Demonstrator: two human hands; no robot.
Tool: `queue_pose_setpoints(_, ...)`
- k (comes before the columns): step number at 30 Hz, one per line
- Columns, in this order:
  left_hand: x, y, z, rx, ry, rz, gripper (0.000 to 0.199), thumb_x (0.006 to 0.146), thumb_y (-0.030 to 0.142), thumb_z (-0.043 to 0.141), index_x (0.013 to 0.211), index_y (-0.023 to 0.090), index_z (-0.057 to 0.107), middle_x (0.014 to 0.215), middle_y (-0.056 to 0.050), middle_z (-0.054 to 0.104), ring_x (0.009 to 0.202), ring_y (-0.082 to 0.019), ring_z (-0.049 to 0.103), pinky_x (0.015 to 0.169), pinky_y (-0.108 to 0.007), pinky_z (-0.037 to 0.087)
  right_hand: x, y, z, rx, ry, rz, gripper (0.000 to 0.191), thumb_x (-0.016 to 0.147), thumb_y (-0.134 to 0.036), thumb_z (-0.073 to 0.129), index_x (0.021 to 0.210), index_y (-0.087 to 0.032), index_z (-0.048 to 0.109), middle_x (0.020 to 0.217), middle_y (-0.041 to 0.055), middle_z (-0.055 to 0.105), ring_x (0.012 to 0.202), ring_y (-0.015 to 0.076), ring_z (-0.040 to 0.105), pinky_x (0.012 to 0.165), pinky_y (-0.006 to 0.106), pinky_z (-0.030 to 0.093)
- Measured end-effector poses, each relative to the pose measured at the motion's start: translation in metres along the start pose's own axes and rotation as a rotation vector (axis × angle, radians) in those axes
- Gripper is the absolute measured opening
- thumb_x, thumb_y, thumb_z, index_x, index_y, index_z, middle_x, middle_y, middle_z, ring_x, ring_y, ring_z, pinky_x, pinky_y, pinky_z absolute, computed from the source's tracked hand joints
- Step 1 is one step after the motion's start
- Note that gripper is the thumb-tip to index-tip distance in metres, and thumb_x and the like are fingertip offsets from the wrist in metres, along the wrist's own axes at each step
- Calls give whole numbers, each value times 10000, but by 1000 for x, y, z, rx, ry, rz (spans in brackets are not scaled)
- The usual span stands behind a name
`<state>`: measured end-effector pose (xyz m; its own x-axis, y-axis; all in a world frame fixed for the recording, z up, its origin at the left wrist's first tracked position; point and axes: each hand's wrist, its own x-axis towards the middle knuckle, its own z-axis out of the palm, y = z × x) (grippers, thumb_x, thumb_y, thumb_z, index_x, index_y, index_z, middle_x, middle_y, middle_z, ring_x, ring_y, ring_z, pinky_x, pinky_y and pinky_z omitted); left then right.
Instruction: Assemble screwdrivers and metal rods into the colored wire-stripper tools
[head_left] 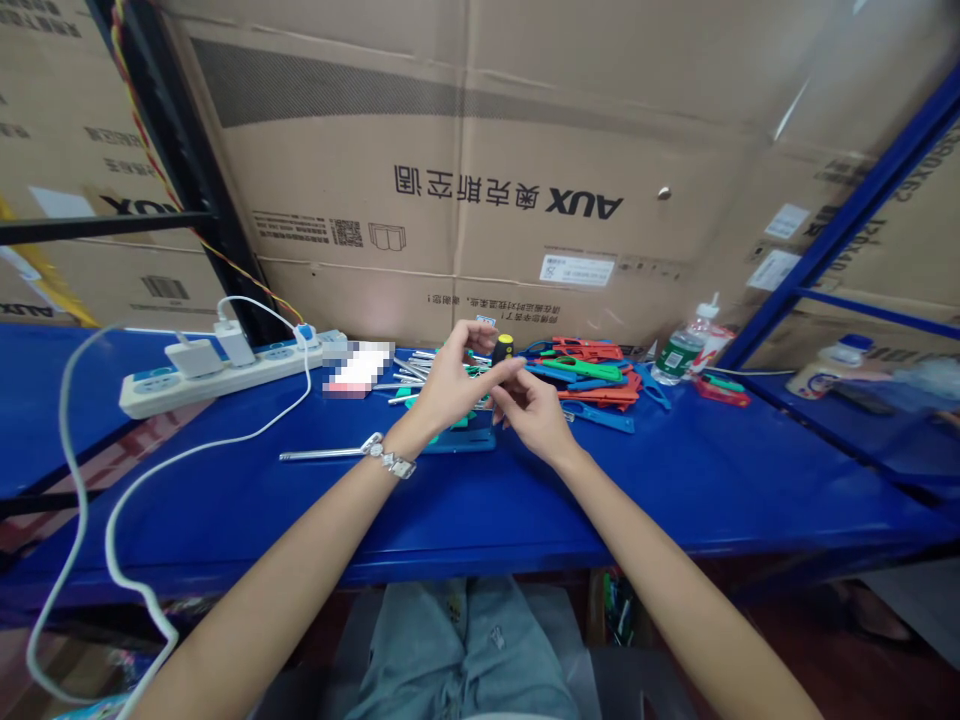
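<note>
Over the middle of the blue table, my left hand (457, 385) and my right hand (534, 408) meet, with their fingertips touching or nearly so. Both hands have bent fingers closed around something small that I cannot make out. A yellow and black screwdriver handle (503, 348) shows upright just behind the fingers. Under and behind my left hand lie several silver metal rods (411, 372) and a teal plastic piece (469, 441). Right of my right hand is a pile of red, blue and green plastic parts (592, 372). A single metal rod (319, 455) lies beside my left wrist.
A white power strip (225, 375) with plugs and loose white cables stands at the left. A clear bottle (679, 345) is at the back right, a white bottle with a blue cap (832, 368) farther right. Cardboard (480, 130) rises behind the table (645, 490).
</note>
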<state>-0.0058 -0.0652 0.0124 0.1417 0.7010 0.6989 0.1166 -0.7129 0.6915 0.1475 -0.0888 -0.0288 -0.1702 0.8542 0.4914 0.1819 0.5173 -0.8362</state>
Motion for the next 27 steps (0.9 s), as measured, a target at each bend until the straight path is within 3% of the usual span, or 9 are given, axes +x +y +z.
queue_pose_setpoints(4,-5,-5,-15,76,-75,11,184,972,381,575,904,215,613,897,-56,685,833,-181,635,741,-317,491,-1,-3,-5,31,61,14,401,913,-620,597,987,-225,600,824,36,698,594,172,644,505,295,501)
queue_pose_setpoints(8,-18,-20,-27,217,-446,56,97,895,301,646,849,219,671,811,-29,690,774,-188,639,729,-315,491,1,-4,-15,46,187,34,418,886,-649,604,928,-235,560,754,22,690,543,171,621,469,288,456)
queue_pose_setpoints(11,-27,-31,-26,312,-599,59,81,860,289,690,897,219,708,894,-45,709,838,-211,658,777,-334,505,0,1,-22,-102,206,66,409,880,-618,606,764,-246,484,597,-3,628,469,158,549,474,288,414)
queue_pose_setpoints(14,-32,-37,-21,403,-653,77,92,873,291,689,918,214,712,930,-57,705,874,-223,658,789,-337,503,-4,8,-26,-457,196,155,410,865,-521,627,643,-244,422,524,-15,560,499,159,526,516,279,375)
queue_pose_setpoints(18,-31,-38,-18,475,-698,64,117,922,280,640,863,200,702,863,-49,698,831,-213,647,778,-328,488,-10,7,-25,-883,115,367,335,836,-452,643,630,-226,507,644,15,646,679,203,636,610,277,395)
queue_pose_setpoints(27,-34,-42,-16,466,-718,94,150,971,258,578,840,192,607,877,-47,658,838,-207,608,772,-341,481,-9,-5,-24,-1093,115,596,331,891,-488,544,864,-206,715,937,128,768,959,305,727,780,355,496)
